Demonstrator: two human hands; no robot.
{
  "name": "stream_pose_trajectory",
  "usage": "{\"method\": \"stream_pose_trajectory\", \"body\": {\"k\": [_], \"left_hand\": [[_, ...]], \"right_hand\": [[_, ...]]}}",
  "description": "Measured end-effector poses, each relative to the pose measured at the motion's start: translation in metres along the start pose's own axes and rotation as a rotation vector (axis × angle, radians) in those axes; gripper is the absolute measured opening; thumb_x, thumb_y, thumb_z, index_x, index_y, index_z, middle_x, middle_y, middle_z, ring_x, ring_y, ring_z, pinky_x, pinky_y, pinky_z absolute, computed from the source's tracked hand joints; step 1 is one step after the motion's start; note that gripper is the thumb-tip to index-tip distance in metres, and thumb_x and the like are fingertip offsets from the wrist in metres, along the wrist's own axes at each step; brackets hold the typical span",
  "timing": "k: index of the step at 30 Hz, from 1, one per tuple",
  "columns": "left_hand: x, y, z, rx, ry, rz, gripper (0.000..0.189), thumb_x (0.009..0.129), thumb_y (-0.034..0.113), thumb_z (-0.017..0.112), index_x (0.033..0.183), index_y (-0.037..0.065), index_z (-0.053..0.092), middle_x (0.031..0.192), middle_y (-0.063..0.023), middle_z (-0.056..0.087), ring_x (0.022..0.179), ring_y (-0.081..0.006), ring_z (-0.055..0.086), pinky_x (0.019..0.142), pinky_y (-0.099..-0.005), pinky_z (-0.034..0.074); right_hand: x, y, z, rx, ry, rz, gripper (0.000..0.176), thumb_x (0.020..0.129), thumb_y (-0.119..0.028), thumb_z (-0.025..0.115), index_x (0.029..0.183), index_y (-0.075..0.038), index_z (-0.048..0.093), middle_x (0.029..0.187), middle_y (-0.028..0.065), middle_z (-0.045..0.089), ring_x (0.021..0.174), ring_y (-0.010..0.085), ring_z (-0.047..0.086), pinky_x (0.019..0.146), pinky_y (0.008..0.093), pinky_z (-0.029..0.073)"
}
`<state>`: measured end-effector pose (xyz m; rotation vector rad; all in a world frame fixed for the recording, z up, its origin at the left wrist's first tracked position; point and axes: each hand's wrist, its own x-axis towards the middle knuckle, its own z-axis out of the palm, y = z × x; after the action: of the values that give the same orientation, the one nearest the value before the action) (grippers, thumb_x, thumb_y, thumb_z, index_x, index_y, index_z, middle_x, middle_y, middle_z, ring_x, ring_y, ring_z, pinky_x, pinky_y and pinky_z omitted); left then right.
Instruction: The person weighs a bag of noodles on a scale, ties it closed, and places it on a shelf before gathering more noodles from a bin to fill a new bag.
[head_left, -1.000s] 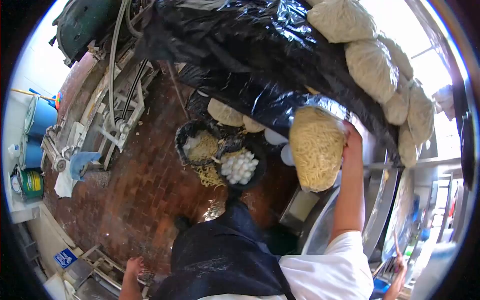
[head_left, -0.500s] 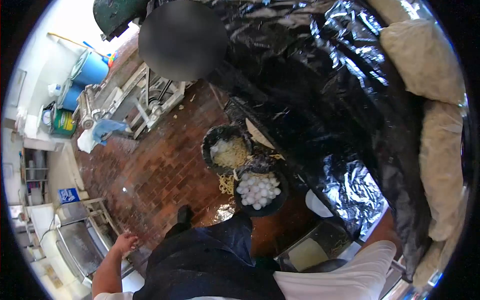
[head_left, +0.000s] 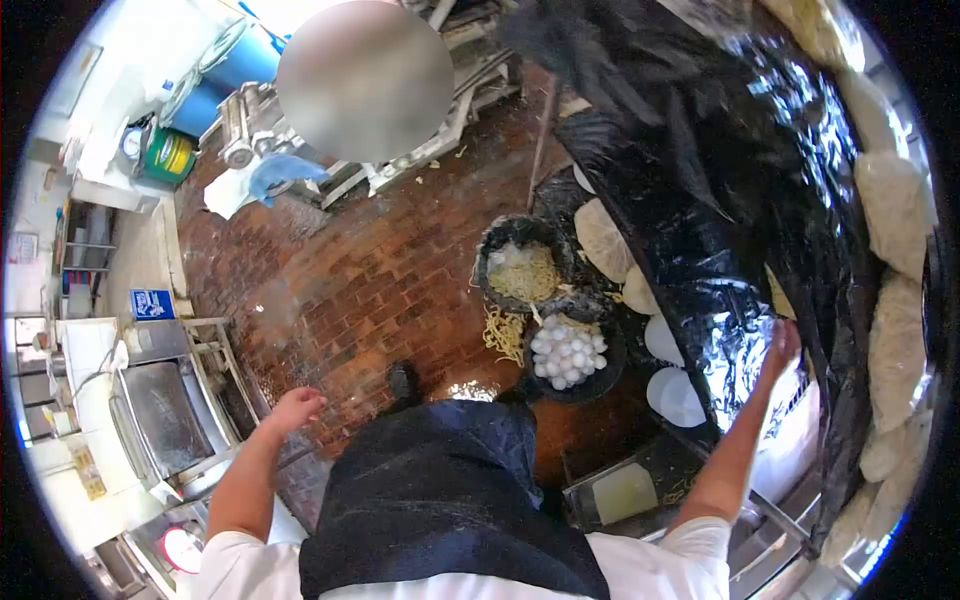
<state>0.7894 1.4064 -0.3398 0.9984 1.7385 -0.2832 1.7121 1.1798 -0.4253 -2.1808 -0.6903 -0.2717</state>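
Observation:
My right hand is stretched out to the right with its fingers closed on the edge of a black plastic sheet, which drapes over the tall stack at the right. My left hand hangs in the air over the floor at the left, fingers loosely bent, with nothing in it. Below the sheet, a dark tub contains white, egg-like round pieces. Beside it stands another dark tub with pale yellowish strips. More strips lie spilled on the floor.
Filled pale bags line the far right. White round containers sit under the sheet's edge. A metal-framed machine and blue barrels stand at the back. Wet brick floor spreads between them and a steel appliance at the left.
My right hand has come into view, drawing the plastic sheet toward the right; more bags and white containers under its edge show. My left hand has risen slightly. The view has shifted.

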Motion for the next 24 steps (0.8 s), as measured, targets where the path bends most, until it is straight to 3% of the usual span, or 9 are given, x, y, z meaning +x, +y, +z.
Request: {"method": "stream_pose_trajectory", "body": {"k": [2,6,7,8,9,11,17,21,24], "left_hand": [[0.022,-0.033,-0.007,-0.03,0.0,0.0,0.034,0.092,0.027,0.066,0.116,0.003,0.064,0.09,-0.0017,0.068,0.069,-0.0121,0.059,0.059,-0.0274,0.047],[0.058,-0.127,-0.038,-0.122,-0.135,0.096,0.041,0.093,0.03,0.067,0.123,0.004,0.059,0.096,-0.0032,0.067,0.072,-0.0118,0.06,0.061,-0.0311,0.05],[0.061,-0.15,-0.045,-0.267,-0.148,0.042,0.038,0.094,0.03,0.066,0.121,0.005,0.06,0.093,-0.0024,0.066,0.07,-0.0115,0.06,0.06,-0.0299,0.049],[0.065,-0.17,-0.051,-0.401,-0.163,-0.017,0.035,0.094,0.03,0.065,0.118,0.005,0.06,0.091,-0.0017,0.065,0.068,-0.0112,0.06,0.058,-0.0286,0.049],[0.069,-0.191,-0.058,-0.432,-0.163,-0.052,0.032,0.094,0.031,0.065,0.116,0.008,0.062,0.089,-0.0002,0.065,0.067,-0.0109,0.059,0.057,-0.0285,0.048],[0.073,-0.24,-0.073,-0.481,-0.114,-0.132,0.03,0.093,0.033,0.064,0.114,0.013,0.062,0.086,0.0015,0.064,0.066,-0.0115,0.058,0.055,-0.0286,0.046],[0.079,-0.375,-0.117,-0.635,-0.037,-0.324,0.03,0.092,0.039,0.064,0.111,0.016,0.061,0.08,0.0013,0.06,0.063,-0.0131,0.057,0.05,-0.0289,0.041],[0.058,-0.405,-0.119,-0.915,0.058,-0.298,0.022,0.091,0.037,0.065,0.097,0.017,0.058,0.075,0.0023,0.056,0.059,-0.0116,0.055,0.046,-0.0275,0.035],[0.043,-0.391,-0.109,-1.138,0.087,-0.189,0.019,0.089,0.03,0.068,0.095,0.013,0.061,0.069,0.0043,0.054,0.051,-0.0083,0.047,0.04,-0.0239,0.029]], "right_hand": [[-0.068,-0.052,0.015,0.079,-0.059,0.067,0.041,0.09,-0.023,0.073,0.125,-0.001,0.065,0.126,0.0105,0.065,0.118,0.0177,0.056,0.1,0.0347,0.045],[-0.219,-0.251,0.064,0.452,-0.353,0.279,0.032,0.087,-0.018,0.072,0.115,-0.002,0.069,0.105,0.0112,0.071,0.096,0.0221,0.066,0.087,0.0374,0.052],[-0.253,-0.378,0.053,-0.159,-0.448,0.417,0.027,0.088,-0.019,0.071,0.111,-0.007,0.071,0.104,0.0101,0.071,0.092,0.02,0.066,0.082,0.0355,0.054],[-0.292,-0.372,0.076,0.037,-0.528,0.225,0.027,0.087,-0.025,0.071,0.11,-0.01,0.072,0.104,0.0104,0.072,0.091,0.022,0.067,0.082,0.0347,0.054],[-0.316,-0.435,0.068,0.092,-0.713,0.344,0.033,0.083,-0.031,0.074,0.108,-0.009,0.072,0.106,0.0132,0.072,0.097,0.0274,0.067,0.089,0.0381,0.052],[-0.382,-0.432,0.126,0.031,-0.757,-0.223,0.038,0.08,-0.032,0.072,0.109,-0.008,0.071,0.112,0.016,0.069,0.109,0.0328,0.064,0.094,0.0423,0.05],[-0.438,-0.584,0.123,-0.077,-1.221,-0.242,0.038,0.084,-0.037,0.069,0.109,-0.009,0.07,0.11,0.0148,0.07,0.104,0.0343,0.065,0.09,0.0435,0.052],[-0.463,-0.567,0.141,-0.248,-1.376,-0.332,0.039,0.085,-0.037,0.069,0.107,-0.006,0.071,0.103,0.0157,0.071,0.097,0.031,0.068,0.085,0.0399,0.053],[-0.485,-0.478,0.182,-0.144,-1.515,-0.5,0.04,0.083,-0.041,0.063,0.089,-0.002,0.07,0.091,0.0221,0.068,0.091,0.0417,0.064,0.08,0.0495,0.05]]}}
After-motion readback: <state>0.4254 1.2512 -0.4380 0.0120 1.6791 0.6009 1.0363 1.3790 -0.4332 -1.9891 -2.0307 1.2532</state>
